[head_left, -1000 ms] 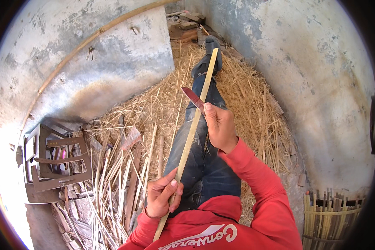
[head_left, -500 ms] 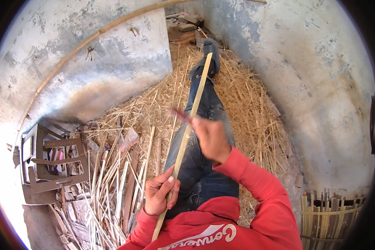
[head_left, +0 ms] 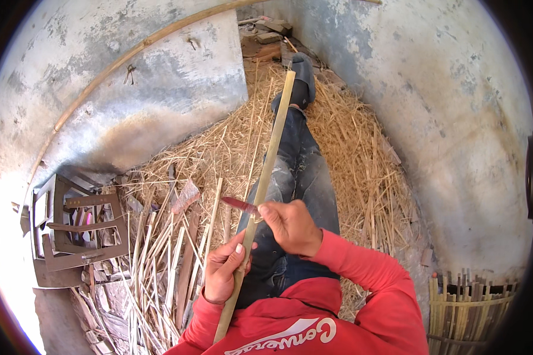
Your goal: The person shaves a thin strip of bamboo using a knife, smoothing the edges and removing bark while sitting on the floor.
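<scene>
At the left of the frame, a wooden frame (head_left: 80,228) lay beside split strips (head_left: 160,260). Low in the centre, the long bamboo strip (head_left: 265,177) was clasped tight by the left hand (head_left: 222,275). Just right, a red-bladed knife (head_left: 240,205) was held closed-fisted in the right hand (head_left: 290,228) against the strip.

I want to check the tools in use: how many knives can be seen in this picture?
1. The knife, with a reddish blade, is in the right hand, its blade against the bamboo strip that the left hand grips. Others may lie hidden under the straw.
</scene>
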`<state>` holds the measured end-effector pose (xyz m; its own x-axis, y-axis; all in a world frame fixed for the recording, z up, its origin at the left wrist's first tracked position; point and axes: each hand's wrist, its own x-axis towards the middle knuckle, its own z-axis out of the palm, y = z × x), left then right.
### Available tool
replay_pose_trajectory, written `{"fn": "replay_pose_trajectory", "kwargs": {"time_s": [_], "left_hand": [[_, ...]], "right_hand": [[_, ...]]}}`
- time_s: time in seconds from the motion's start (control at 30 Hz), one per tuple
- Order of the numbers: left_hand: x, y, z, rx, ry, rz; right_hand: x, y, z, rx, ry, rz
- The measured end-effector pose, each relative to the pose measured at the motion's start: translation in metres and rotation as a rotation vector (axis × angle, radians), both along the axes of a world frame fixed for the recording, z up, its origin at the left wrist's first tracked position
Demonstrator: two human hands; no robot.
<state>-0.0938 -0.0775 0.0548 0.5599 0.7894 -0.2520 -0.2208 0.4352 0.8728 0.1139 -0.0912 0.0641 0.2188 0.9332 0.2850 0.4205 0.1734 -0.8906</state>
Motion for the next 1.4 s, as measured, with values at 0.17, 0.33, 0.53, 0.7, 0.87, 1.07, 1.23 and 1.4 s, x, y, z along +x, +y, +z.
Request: {"fn": "replay_pose_trajectory", "kwargs": {"time_s": [0.17,0.33,0.53,0.7,0.87,1.07,1.23,1.4], "left_hand": [[0.011,-0.007,0.004,-0.236,-0.173,0.058],[0.005,-0.004,-0.002,-0.038,0.003,0.029],[0.006,0.001,-0.01,-0.006,0.069,0.148],[0.007,0.002,-0.012,-0.117,-0.05,0.144],[0.009,0.008,-0.021,-0.201,-0.167,0.213],[0.015,0.011,-0.024,-0.257,-0.249,0.194],[0.026,0.011,-0.008,-0.262,-0.213,0.121],[0.027,0.02,-0.008,-0.209,-0.254,0.117]], "right_hand": [[0.012,0.01,-0.003,-0.036,0.087,-0.051],[0.001,0.003,-0.01,0.022,0.093,-0.079],[-0.013,-0.006,-0.007,0.051,0.038,0.029],[0.006,0.011,-0.004,-0.105,0.138,-0.058],[-0.028,-0.013,-0.004,0.031,0.034,0.104],[-0.031,-0.016,-0.007,0.075,0.028,0.133],[-0.015,-0.009,0.002,-0.01,0.14,0.022],[-0.042,-0.04,-0.006,-0.03,0.241,0.319]]}}
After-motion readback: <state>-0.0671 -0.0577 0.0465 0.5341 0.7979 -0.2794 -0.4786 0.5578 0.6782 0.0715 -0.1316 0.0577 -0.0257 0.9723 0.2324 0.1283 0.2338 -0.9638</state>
